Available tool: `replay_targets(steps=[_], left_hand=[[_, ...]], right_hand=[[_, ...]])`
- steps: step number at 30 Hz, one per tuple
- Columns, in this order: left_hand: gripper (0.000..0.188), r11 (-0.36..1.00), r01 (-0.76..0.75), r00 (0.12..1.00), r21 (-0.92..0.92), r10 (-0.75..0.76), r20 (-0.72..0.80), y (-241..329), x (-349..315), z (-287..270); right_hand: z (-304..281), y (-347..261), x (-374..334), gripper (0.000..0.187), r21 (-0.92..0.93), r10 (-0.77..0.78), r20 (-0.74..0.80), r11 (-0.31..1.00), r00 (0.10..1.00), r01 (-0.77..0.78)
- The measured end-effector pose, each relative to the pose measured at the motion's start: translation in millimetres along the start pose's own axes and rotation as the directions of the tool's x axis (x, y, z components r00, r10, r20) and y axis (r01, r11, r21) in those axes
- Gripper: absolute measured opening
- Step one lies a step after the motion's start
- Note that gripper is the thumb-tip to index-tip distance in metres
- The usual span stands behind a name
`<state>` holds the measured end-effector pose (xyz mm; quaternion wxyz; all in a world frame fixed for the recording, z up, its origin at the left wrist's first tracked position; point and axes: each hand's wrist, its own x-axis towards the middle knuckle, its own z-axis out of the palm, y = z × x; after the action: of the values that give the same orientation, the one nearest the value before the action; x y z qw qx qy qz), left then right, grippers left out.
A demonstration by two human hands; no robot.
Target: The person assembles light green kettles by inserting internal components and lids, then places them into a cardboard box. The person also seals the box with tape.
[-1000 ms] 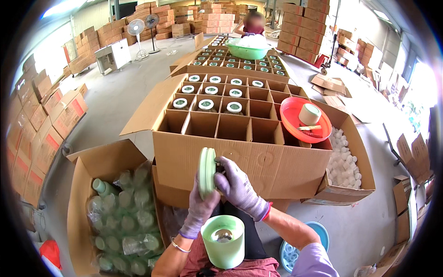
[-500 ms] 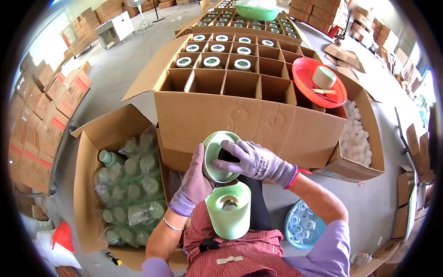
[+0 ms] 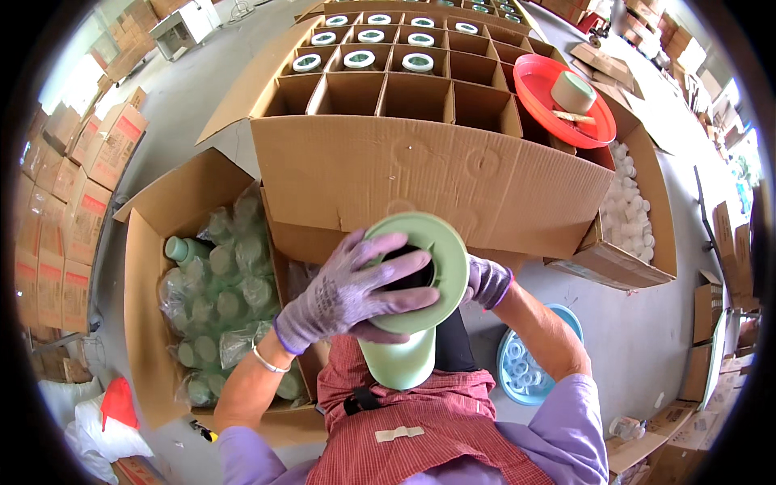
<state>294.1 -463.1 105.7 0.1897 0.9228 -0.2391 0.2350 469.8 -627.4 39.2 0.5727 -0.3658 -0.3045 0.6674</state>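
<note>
A round pale green lid (image 3: 447, 263) with a black centre is tilted up in front of me, covering part of a light green cylindrical container (image 3: 400, 361) at my lap. My left hand (image 3: 356, 283), in a grey-purple glove, is closed on the lid, its fingers reaching across the face and over the black centre. At the lid's right rim, my gloved right hand (image 3: 490, 283) has its fingers curled against it; their tips are hidden behind the lid. Whether the lid touches the container cannot be seen.
Ahead stands a divided carton (image 3: 420, 174) with white-rimmed jars in several cells. On its right corner rests a red tray (image 3: 540, 81) holding a green cup (image 3: 573, 92). Bagged green containers fill a left box (image 3: 145, 339). A blue basin (image 3: 572, 323) and a box of white pieces (image 3: 626, 202) are right.
The lid has turned and come nearer, now over the container's top. My left hand has moved from its edge to across its face; my right hand has gone from its centre to its right rim.
</note>
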Motion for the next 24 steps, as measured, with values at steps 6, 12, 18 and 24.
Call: replay_targets(steps=[6, 12, 18, 24], left_hand=[[0.063, 0.898, 0.27, 0.963, -0.347, -0.247, 0.107, -4, -77, 40], [0.064, 0.856, 0.288, 0.957, -0.43, -0.243, 0.157, -6, -66, 48], [0.066, 0.863, 0.288, 0.953, -0.414, -0.216, 0.211, 0, -65, 52], [0.085, 0.894, 0.417, 0.896, -0.163, -0.375, 0.237, 44, -63, 64]], right_hand=[[-11, 1, -7, 0.034, -0.387, -0.049, -0.599, 0.892, 0.799, -0.235], [26, 30, 5, 0.037, -0.737, -0.32, -0.259, 0.675, 0.911, 0.028], [41, 48, -2, 0.039, -0.875, -0.426, -0.204, 0.484, 0.881, 0.031], [16, 60, 2, 0.037, -0.818, -0.235, 0.019, 0.555, 0.972, 0.15]])
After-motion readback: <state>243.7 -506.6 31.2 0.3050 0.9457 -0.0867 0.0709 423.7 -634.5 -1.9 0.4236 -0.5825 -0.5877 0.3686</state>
